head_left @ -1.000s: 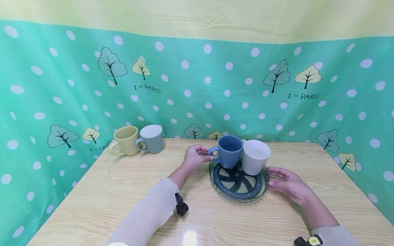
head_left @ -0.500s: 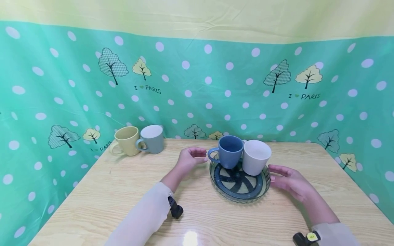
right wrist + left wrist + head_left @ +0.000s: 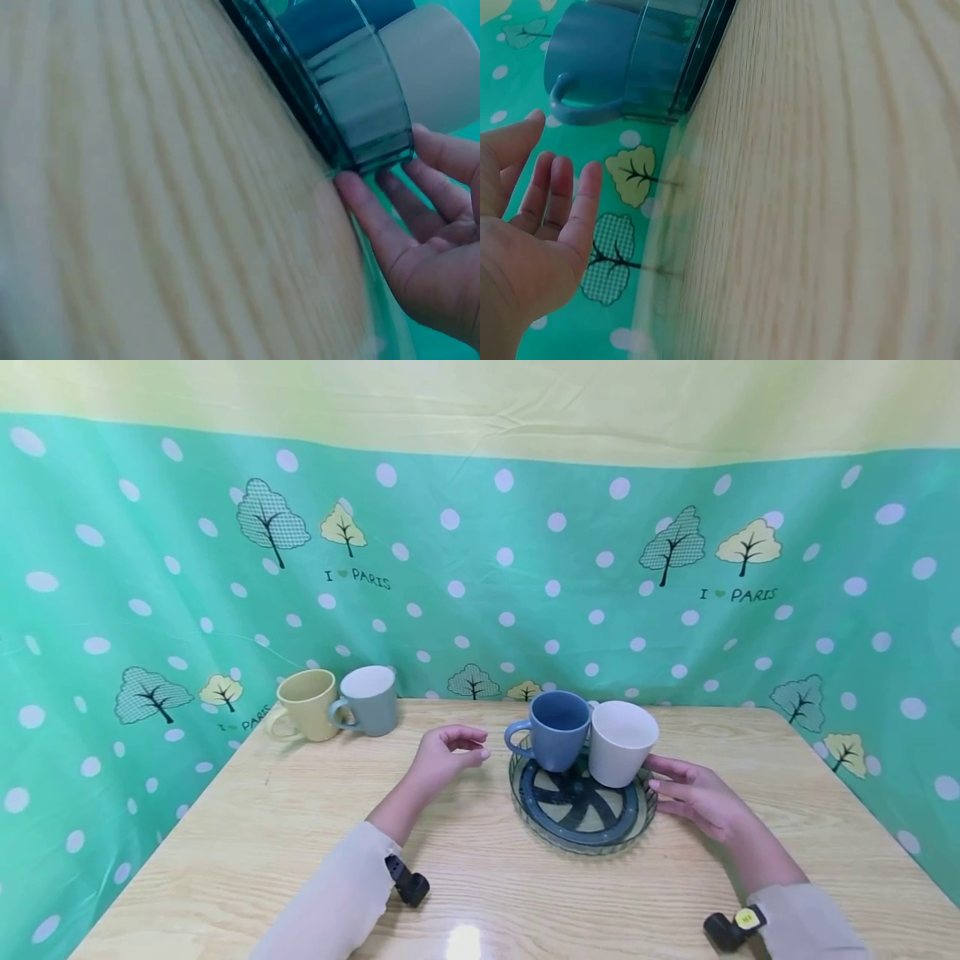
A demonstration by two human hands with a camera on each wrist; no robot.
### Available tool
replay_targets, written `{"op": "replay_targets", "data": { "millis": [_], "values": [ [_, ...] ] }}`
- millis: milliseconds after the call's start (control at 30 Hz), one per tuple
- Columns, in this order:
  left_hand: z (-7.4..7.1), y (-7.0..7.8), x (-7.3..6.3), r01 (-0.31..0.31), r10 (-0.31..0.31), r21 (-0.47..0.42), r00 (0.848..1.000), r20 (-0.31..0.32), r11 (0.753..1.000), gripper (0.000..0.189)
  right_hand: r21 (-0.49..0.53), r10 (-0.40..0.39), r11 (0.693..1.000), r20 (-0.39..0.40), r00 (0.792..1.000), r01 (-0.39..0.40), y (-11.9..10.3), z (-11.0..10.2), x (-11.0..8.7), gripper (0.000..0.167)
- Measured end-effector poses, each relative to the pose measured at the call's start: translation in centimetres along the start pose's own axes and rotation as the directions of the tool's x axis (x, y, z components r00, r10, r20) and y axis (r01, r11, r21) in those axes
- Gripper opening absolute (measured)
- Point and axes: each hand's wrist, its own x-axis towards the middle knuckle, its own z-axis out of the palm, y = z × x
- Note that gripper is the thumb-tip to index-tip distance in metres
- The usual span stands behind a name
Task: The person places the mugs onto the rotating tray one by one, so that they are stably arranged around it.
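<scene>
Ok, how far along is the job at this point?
Apparently done: the blue mug and white mug stand in the glass tray. In hand: the right hand is at the tray's edge, though actual contact is unclear; the left hand holds nothing and is clear of the blue mug. Possibly left: the yellow mug and gray mug, standing on the table outside the tray.

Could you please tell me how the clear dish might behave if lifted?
The clear dish is probably stiff, given its glassy, ribbed wall. It may tip far side down, since the blue mug and white mug sit towards that side.
</scene>
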Motion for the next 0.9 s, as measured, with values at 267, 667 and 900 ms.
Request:
{"op": "replay_targets", "data": {
  "millis": [267,667,900],
  "values": [
    [-2.0,-0.3,-0.9,0.031,-0.036,-0.07,0.997,-0.066,0.997,0.033,0.045,0.013,0.999,0.032,0.999,-0.014,0.0,-0.3,0.3,0.072],
    [-4.8,0.3,-2.8,0.021,-0.017,0.057,0.997,-0.077,0.998,0.036,0.053,-0.009,0.999,-0.017,1.0,0.01,0.4,0.5,-0.8,0.074],
    [-6.3,0.8,-3.7,0.009,0.0,0.081,0.994,-0.108,0.997,0.034,0.097,-0.021,0.995,-0.06,0.998,0.027,0.3,1.4,-1.6,0.071]
  ]
}}
